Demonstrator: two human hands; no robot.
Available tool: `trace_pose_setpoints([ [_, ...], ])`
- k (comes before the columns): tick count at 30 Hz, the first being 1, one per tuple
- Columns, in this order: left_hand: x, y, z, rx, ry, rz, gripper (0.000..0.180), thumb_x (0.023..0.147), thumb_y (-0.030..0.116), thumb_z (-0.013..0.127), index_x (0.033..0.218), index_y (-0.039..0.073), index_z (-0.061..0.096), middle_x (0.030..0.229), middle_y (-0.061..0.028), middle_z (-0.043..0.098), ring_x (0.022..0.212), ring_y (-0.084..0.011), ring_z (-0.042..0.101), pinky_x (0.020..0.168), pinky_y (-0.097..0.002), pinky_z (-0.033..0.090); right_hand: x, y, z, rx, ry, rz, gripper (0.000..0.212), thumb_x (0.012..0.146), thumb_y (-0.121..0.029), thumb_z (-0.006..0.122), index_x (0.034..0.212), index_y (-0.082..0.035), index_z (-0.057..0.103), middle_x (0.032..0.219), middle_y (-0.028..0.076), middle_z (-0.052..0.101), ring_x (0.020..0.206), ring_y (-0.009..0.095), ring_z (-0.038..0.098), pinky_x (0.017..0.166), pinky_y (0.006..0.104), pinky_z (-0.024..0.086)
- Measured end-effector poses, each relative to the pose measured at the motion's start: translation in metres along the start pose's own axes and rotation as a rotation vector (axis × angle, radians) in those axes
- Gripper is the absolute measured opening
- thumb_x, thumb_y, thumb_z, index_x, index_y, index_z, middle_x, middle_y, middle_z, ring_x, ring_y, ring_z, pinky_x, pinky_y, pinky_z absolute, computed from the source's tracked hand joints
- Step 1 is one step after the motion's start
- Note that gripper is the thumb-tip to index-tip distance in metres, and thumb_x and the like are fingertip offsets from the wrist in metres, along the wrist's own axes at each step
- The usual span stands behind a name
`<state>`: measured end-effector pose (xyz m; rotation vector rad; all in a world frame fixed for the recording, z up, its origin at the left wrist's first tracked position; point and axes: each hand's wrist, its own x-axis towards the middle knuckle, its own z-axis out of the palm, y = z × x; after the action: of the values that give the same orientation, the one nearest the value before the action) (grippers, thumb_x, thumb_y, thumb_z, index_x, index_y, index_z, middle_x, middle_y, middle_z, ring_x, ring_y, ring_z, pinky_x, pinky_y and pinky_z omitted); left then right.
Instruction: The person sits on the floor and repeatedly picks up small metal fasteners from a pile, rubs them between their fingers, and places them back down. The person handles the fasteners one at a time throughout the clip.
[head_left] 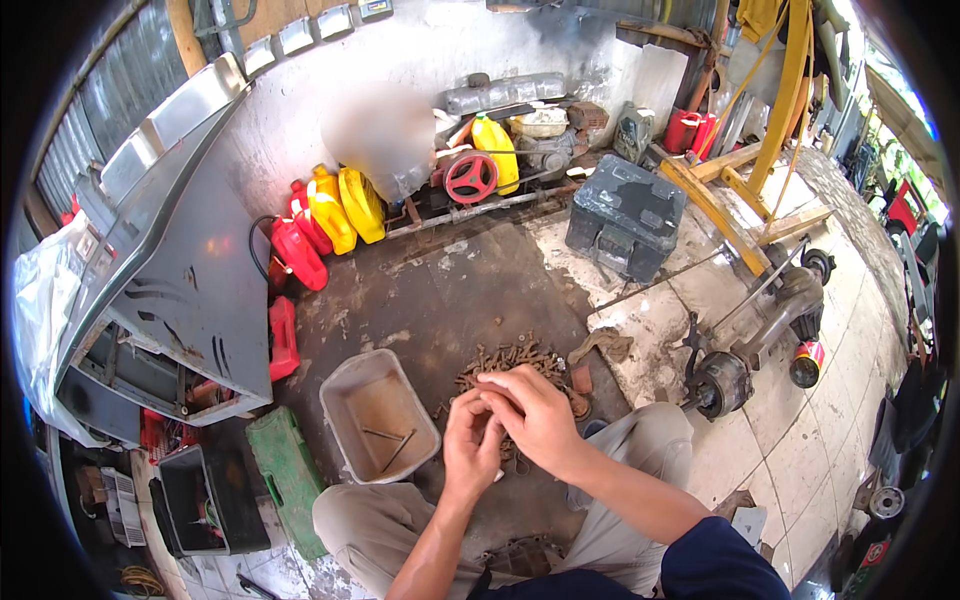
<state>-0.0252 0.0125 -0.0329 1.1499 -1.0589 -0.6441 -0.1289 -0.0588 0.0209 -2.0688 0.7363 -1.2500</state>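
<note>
My left hand (468, 445) and my right hand (536, 418) meet in front of me, fingertips pressed together. The fingers of both are closed; whatever they pinch is too small or too hidden to make out. Just beyond and partly beneath them lies a heap of rusty bolts (513, 357) on the dark floor covering. To the left of my hands stands a pale grey plastic basin (375, 400). Inside it rest a few long bolts (398, 452).
A green case (284, 470) and an open black box (222, 500) lie to the left. Red and yellow jugs (325, 212) line the wall. A black toolbox (627, 215) stands at the back right, near an axle assembly (775, 325) and a yellow frame (715, 215).
</note>
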Motion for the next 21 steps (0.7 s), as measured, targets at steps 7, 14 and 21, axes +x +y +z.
trace_pose_setpoints([
  [7, -0.002, 0.002, -0.002, 0.109, -0.018, -0.02, 0.018, 0.093, -0.006, 0.059, 0.111, -0.005, 0.058, 0.125, -0.0133, 0.053, 0.105, -0.019, 0.062, 0.086, -0.0296, 0.054, 0.002, -0.003, -0.003, -0.059, -0.069, 0.0, 0.024, 0.087, 0.001, 0.071, 0.111, -0.002, 0.068, 0.094, 0.01, 0.066, 0.078, 0.021, 0.068, 0.066, 0.0306, 0.053],
  [14, -0.008, 0.0, -0.006, 0.117, 0.002, -0.022, 0.017, 0.093, -0.002, 0.062, 0.11, -0.004, 0.058, 0.125, -0.0147, 0.055, 0.11, -0.0231, 0.062, 0.088, -0.0312, 0.055, 0.001, -0.005, 0.001, -0.058, -0.103, 0.019, 0.022, 0.088, 0.0, 0.071, 0.11, -0.002, 0.067, 0.096, 0.011, 0.065, 0.081, 0.021, 0.069, 0.067, 0.0306, 0.054],
  [21, -0.004, -0.003, -0.004, 0.073, 0.037, -0.005, 0.02, 0.091, -0.004, 0.063, 0.11, -0.004, 0.058, 0.123, -0.0141, 0.055, 0.105, -0.0209, 0.064, 0.085, -0.0296, 0.056, 0.002, -0.001, 0.001, -0.062, -0.08, -0.019, 0.022, 0.088, 0.001, 0.071, 0.11, -0.002, 0.067, 0.097, 0.01, 0.066, 0.081, 0.021, 0.069, 0.066, 0.0312, 0.054],
])
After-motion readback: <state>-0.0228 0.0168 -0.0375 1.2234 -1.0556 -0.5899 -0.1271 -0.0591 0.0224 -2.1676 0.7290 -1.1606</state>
